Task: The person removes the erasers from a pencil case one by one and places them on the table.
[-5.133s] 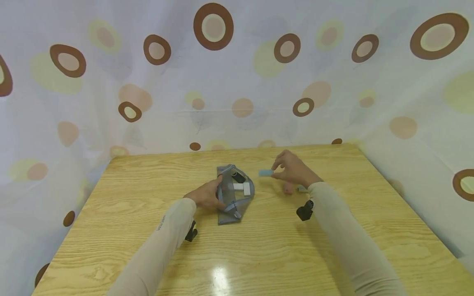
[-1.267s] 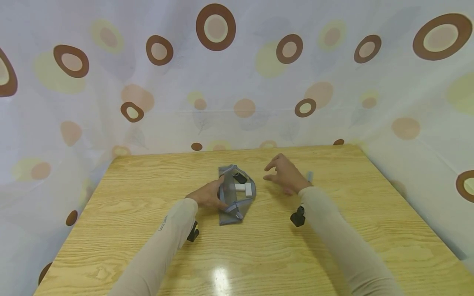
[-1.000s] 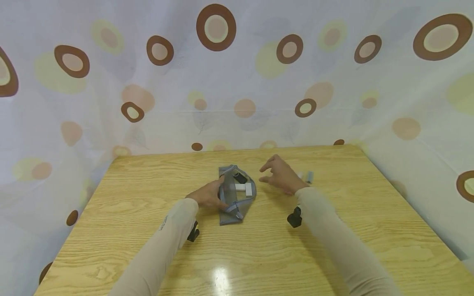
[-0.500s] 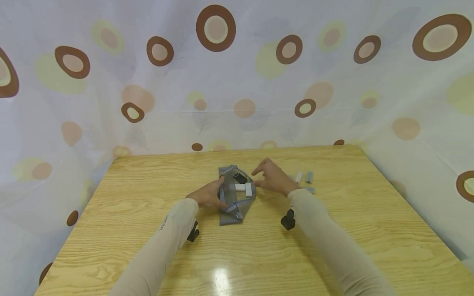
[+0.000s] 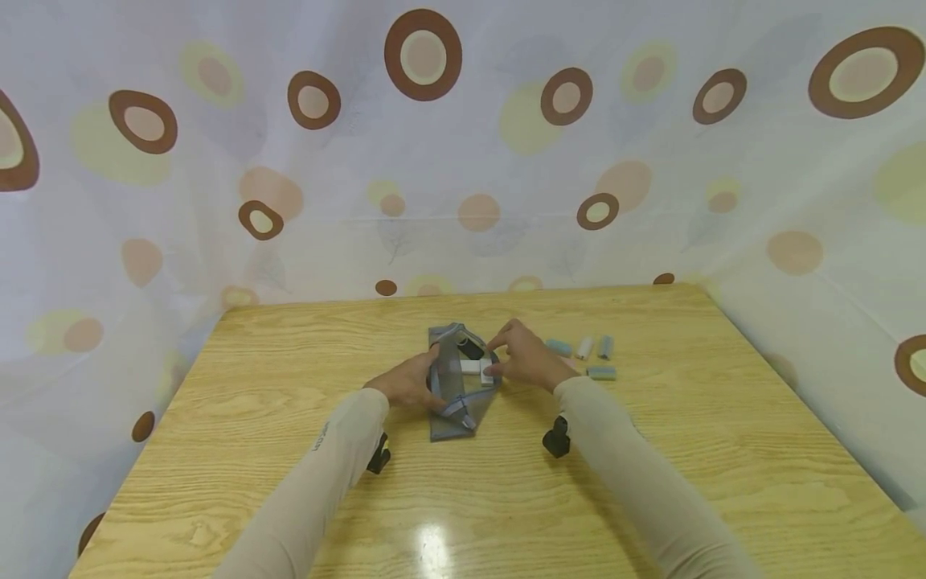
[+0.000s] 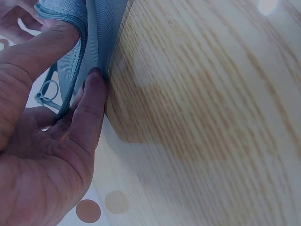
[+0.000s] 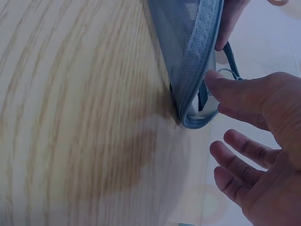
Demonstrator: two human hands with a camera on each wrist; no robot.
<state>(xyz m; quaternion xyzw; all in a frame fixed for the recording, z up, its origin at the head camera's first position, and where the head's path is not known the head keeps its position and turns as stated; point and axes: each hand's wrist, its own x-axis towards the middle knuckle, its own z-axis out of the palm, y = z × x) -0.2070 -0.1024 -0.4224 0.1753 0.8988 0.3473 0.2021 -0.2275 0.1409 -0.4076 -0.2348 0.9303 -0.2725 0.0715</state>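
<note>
The grey mesh pouch [image 5: 447, 426] lies near the middle of the wooden table [image 5: 253, 370], between the two hands, its mouth gaping. It looks light and limp, thin enough to sag or fold if let go, and unlikely to break or slip; the firmer zipped rim seems the best place to take hold. The left hand [image 5: 407, 382] pinches the pouch's left side, thumb at the zipped edge and fingers against the outside. The right hand [image 5: 528, 358] reaches to the right side of the mouth with thumb and forefinger apart, the other fingers loosely bent; whether the thumb presses the contents, I cannot tell. Counting, there is one pouch; inside it show one dark tube [image 5: 470, 348] and what look like two white blocks, a left one [image 5: 469, 367] and a right one [image 5: 486, 375], probably small, hard and easily lifted by their sides. Right of the pouch lie five small pieces: one blue [image 5: 559, 347], one white [image 5: 584, 347], two greyish, far [image 5: 605, 347] and near [image 5: 601, 373], and one pink [image 5: 569, 363], partly hidden by the right hand.
</note>
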